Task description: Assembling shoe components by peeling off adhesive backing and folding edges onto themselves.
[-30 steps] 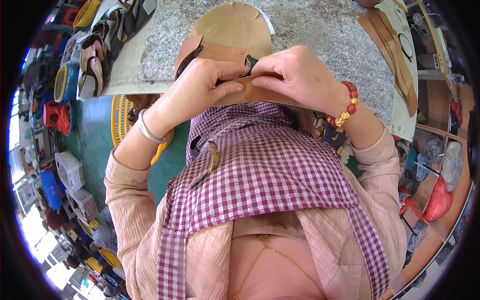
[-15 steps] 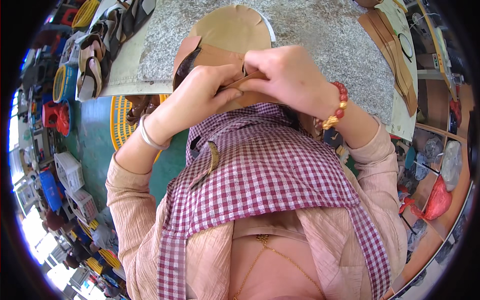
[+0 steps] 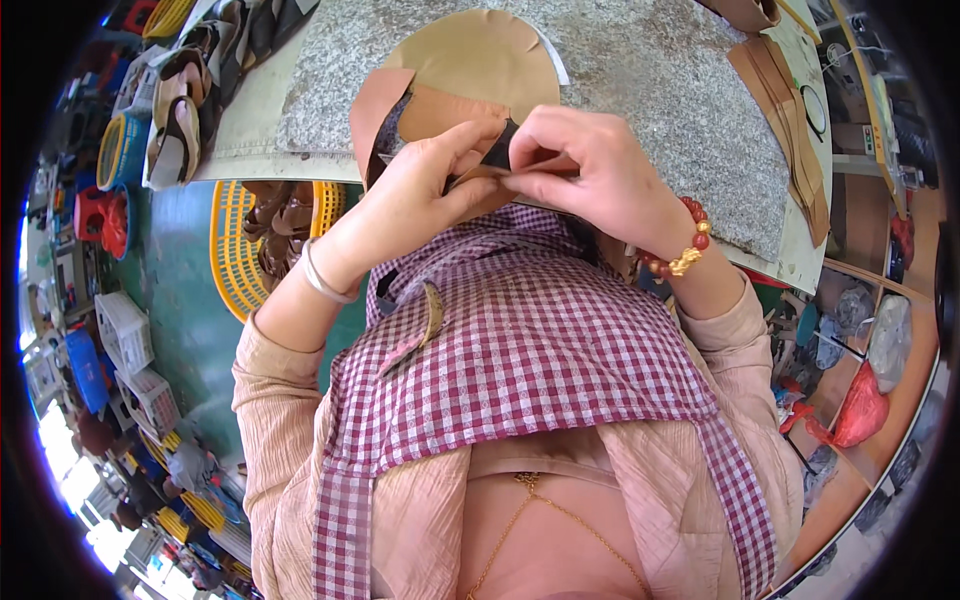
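Both hands meet at the table's near edge over a brown leather piece (image 3: 450,112), which has a dark underside and a raised flap at its left. My left hand (image 3: 425,185) pinches its near edge between thumb and fingers. Just beside it, my right hand (image 3: 590,170) is closed on the same edge, thumb and fingertips pressed together. Between the hands a strip of dark lining (image 3: 500,145) shows. The fingers hide part of the edge. Behind the leather lies a round tan pad (image 3: 485,50) with a white edge at its right.
A grey speckled slab (image 3: 660,110) covers much of the white table. Long brown leather strips (image 3: 785,130) lie at its right, dark and beige shoe pieces (image 3: 180,120) at its left. Below the left edge, a yellow basket (image 3: 230,250) holds brown items. A checked apron (image 3: 540,330) covers my front.
Both hands have shifted slightly right and toward me. The right fingers have turned up the leather's edge, and more dark lining shows between the hands.
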A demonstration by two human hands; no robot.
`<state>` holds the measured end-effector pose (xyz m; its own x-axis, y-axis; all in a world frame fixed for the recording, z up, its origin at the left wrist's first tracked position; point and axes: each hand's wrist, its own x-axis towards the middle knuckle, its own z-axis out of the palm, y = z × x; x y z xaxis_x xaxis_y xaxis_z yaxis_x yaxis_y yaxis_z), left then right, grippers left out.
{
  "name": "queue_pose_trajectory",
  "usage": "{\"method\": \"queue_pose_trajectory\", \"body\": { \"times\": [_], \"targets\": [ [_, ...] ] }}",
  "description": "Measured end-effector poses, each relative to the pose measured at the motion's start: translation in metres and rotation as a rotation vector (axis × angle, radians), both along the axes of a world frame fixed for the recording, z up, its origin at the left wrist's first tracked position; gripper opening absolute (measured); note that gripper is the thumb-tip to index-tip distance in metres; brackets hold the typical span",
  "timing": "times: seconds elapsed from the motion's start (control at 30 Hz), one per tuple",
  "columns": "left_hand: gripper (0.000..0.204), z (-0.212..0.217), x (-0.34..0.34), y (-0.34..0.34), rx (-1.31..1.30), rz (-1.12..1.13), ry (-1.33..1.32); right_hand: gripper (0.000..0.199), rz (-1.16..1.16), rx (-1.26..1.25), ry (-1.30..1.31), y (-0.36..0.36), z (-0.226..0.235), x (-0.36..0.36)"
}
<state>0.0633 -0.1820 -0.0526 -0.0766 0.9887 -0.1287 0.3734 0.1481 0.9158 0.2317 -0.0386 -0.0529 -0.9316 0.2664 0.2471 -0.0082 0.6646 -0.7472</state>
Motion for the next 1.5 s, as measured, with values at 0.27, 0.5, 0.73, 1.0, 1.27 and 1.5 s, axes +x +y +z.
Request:
{"method": "queue_pose_trajectory", "body": {
  "times": [0.27,0.5,0.73,1.0,1.27,1.5],
  "targets": [
    [0.051,-0.009,-0.001,-0.002,0.029,-0.017,0.044,0.014,-0.165,-0.119,-0.058,-0.003,0.004,0.003],
    [0.053,-0.015,-0.001,-0.007,0.070,-0.013,0.009,0.016,-0.174,-0.047,-0.011,-0.006,-0.003,-0.001],
    [0.048,-0.013,0.004,-0.002,0.057,0.000,-0.057,0.014,-0.223,0.118,0.005,-0.015,-0.005,-0.003],
    [0.042,-0.021,0.004,-0.002,0.083,0.063,-0.056,0.012,-0.348,-0.230,0.087,-0.006,-0.022,0.003],
    [0.041,-0.014,0.005,-0.001,0.100,0.079,-0.096,0.014,-0.416,-0.391,0.044,-0.009,-0.021,-0.005],
    [0.026,0.001,-0.002,0.013,0.323,0.144,-0.073,0.020,-0.651,-0.816,0.417,-0.022,-0.019,-0.025]
  ]
}}
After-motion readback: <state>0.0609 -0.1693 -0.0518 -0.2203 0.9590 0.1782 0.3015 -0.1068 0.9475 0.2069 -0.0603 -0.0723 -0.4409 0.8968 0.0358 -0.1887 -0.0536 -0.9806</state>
